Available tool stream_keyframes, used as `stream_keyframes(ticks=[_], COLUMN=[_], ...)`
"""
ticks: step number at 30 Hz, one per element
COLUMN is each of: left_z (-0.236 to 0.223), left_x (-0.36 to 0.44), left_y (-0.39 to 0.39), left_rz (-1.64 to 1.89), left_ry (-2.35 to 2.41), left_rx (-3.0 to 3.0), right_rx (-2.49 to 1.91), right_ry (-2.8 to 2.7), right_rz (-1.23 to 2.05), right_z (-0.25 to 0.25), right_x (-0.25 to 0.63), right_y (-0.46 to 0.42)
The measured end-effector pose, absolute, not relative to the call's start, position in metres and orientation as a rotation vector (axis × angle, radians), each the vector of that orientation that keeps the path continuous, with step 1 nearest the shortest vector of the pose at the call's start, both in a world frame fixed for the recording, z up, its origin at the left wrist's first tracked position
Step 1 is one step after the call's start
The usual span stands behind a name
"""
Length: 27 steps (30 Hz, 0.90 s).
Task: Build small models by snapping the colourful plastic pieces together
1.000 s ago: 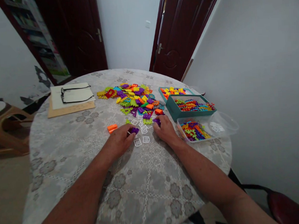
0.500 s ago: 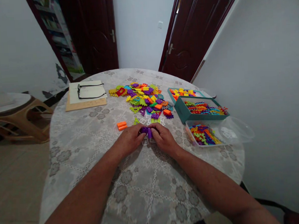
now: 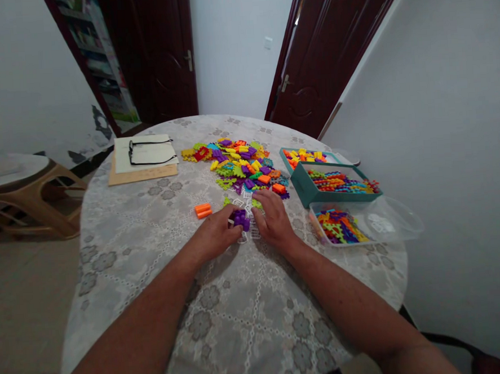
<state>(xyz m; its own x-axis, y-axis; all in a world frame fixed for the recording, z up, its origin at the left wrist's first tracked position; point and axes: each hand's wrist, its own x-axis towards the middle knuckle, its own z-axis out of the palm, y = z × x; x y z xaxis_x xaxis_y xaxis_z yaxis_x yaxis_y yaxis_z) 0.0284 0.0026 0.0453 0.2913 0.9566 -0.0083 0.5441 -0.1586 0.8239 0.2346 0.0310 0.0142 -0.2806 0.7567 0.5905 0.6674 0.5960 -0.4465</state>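
Purple plastic building blocks (image 3: 241, 220) are held between the thumb and fingers of my left hand (image 3: 216, 232), just above the table. A small white piece sticks out beside them at my fingertips. My right hand (image 3: 274, 220) is to the right, apart from these blocks, its thumb and fingers spread. Its fingertips reach over a lime green piece (image 3: 256, 203) at the near edge of the pile; nothing shows in its grip. White window-frame pieces (image 3: 255, 232) lie under and between my hands. Left of my left hand is an orange block (image 3: 203, 211).
A mixed pile of colourful plastic pieces (image 3: 235, 159) spreads beyond my hands. On the right stand a green box (image 3: 303, 190), its lid (image 3: 285, 159) with blocks, and a clear plastic tub (image 3: 321, 236). Glasses (image 3: 153, 163) rest on papers (image 3: 123, 155) at the left.
My hands came together and pressed purple blocks against each other. Now the right hand has let go and moved away toward the pile, leaving the purple blocks in the left.
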Motion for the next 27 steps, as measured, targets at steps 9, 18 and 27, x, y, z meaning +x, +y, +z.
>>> stream_keyframes(ticks=[9, 18, 27], left_z=[0.045, 0.042, 0.052], left_x=[0.028, 0.026, 0.03], left_y=[0.004, 0.006, 0.001], left_rz=[0.652, 0.683, 0.717], left_ry=[1.404, 1.471, 1.415], left_rx=[1.931, 1.969, 2.0], right_rx=[-1.48, -1.304, -1.067], right_ry=[-2.189, -2.138, -1.708], right_rz=[-0.124, -0.03, 0.699], right_z=[-0.007, 0.0, 0.017], right_x=[0.248, 0.246, 0.238], right_y=[0.051, 0.05, 0.027])
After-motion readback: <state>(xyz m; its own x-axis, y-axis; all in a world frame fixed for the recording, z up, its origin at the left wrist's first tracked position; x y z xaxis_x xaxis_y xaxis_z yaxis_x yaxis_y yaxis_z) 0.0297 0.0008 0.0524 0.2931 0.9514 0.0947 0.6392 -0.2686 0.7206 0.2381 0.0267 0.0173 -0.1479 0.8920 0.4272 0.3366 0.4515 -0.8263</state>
